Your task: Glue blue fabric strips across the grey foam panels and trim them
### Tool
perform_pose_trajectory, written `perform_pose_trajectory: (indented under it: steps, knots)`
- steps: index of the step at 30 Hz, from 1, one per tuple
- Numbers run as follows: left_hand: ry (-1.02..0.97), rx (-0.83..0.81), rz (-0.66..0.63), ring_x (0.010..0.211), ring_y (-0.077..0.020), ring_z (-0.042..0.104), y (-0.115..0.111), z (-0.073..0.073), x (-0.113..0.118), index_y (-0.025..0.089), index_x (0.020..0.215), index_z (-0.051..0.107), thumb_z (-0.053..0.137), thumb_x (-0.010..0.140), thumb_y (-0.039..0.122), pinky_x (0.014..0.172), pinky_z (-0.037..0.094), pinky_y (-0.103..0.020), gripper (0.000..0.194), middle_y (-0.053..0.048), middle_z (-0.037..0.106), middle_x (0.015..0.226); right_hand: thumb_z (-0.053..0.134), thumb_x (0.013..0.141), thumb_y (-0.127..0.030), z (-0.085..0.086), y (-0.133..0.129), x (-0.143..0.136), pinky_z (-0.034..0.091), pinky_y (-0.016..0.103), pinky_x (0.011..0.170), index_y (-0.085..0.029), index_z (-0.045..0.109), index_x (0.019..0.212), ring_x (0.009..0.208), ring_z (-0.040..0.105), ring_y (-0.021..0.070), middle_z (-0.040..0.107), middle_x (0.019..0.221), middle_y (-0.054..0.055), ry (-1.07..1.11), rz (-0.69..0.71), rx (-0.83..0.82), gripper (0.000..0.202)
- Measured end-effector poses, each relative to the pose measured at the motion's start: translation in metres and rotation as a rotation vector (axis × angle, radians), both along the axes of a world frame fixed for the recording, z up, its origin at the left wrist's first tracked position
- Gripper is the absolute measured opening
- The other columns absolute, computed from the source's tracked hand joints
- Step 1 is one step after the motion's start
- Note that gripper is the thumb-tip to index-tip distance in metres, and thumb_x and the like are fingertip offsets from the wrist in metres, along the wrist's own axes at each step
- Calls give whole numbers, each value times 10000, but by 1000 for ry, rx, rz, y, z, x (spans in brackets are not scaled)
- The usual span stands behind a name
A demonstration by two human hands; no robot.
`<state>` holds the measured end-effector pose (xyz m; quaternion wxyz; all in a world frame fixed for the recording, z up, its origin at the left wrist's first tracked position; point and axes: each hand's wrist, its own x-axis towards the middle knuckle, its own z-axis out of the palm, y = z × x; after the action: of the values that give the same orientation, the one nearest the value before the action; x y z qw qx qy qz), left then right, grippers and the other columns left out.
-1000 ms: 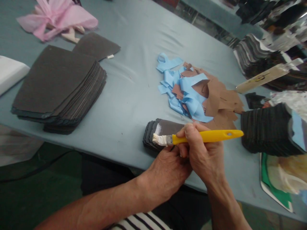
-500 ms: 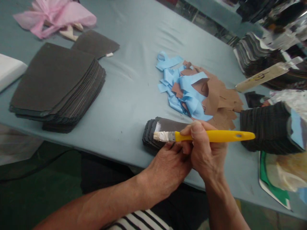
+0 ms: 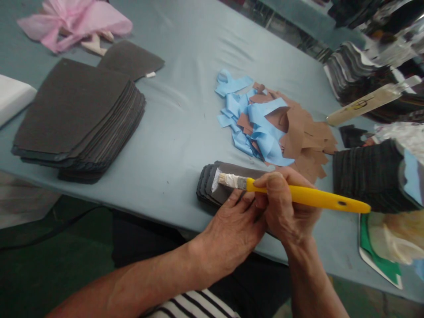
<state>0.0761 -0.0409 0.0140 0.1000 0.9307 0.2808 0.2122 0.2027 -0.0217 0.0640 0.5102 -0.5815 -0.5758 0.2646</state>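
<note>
My right hand (image 3: 281, 205) is closed around the yellow handle of a paintbrush (image 3: 311, 196). The brush's bristles, coated in white paste, touch the left end of a small stack of dark grey pieces (image 3: 228, 170). A white smear of paste (image 3: 217, 176) runs along that end of the top piece. My left hand (image 3: 235, 234) lies flat on the near side of the same stack, fingers stretched out over it. Its fingertips reach just below the brush, and the two hands touch. Part of the stack is hidden under both hands.
Left stands a large stack of dark panels (image 3: 73, 106), with pink cloth (image 3: 76, 20) behind it. Blue strips (image 3: 265, 128) and brown scraps (image 3: 304, 137) lie beyond my hands. Another dark stack (image 3: 367, 176) is at right, near a pale stick-like tool (image 3: 367, 101).
The brush tip has moved slightly up and right along the edge, and its handle end has tilted down. The white smear now reaches lower. My left hand stays in place.
</note>
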Motion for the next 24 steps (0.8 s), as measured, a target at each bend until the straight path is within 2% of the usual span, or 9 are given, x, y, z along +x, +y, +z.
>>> perform_pose_trajectory:
  steps: [2,6,10,13,15,19,24]
  knots:
    - [1,-7,-3,1424,-296,544,0,1,-1,134,1548,529,483,1090,280,1251,376,-467,483,-128,606,1565,690,1025,-460,-2,-1,0,383,238,410,-226,710,788,410,491,101,588,538,-53,30,10,38,333]
    - [31,18,-10,1454,-319,522,0,-1,1,139,1559,527,489,1075,241,1248,381,-486,496,-94,623,1562,686,1034,-422,-5,0,-1,425,260,449,-239,709,798,422,503,113,571,532,-55,31,120,-26,299]
    - [6,36,10,1509,-330,482,1,0,-1,115,1610,462,491,1076,278,1310,297,-497,559,-114,573,1616,684,1032,-440,-4,3,-1,421,257,452,-236,712,798,447,535,120,590,551,-48,10,24,23,312]
    - [24,13,5,1453,-317,547,1,0,-1,147,1593,497,464,1087,269,1275,357,-487,521,-99,613,1579,665,1040,-474,-3,3,-2,406,234,427,-219,701,787,413,508,102,578,529,-59,48,80,-3,361]
    - [36,25,-13,1472,-322,531,0,-1,-1,155,1589,505,464,1088,268,1274,357,-500,515,-96,608,1586,662,1040,-487,-3,4,-3,408,224,429,-218,685,777,409,492,95,556,515,-68,54,117,-42,378]
    - [-8,71,11,1583,-341,399,1,-1,-1,115,1611,465,525,1062,295,1327,268,-501,582,-129,540,1646,673,1023,-524,-5,8,-6,411,229,435,-224,679,770,432,517,103,569,530,-59,13,0,-4,393]
    - [-34,13,9,1556,-316,457,3,3,-4,122,1555,519,521,1061,282,1318,304,-490,520,-121,601,1587,686,985,-591,1,12,-10,429,234,447,-220,675,758,424,520,108,549,513,-61,87,-150,122,434]
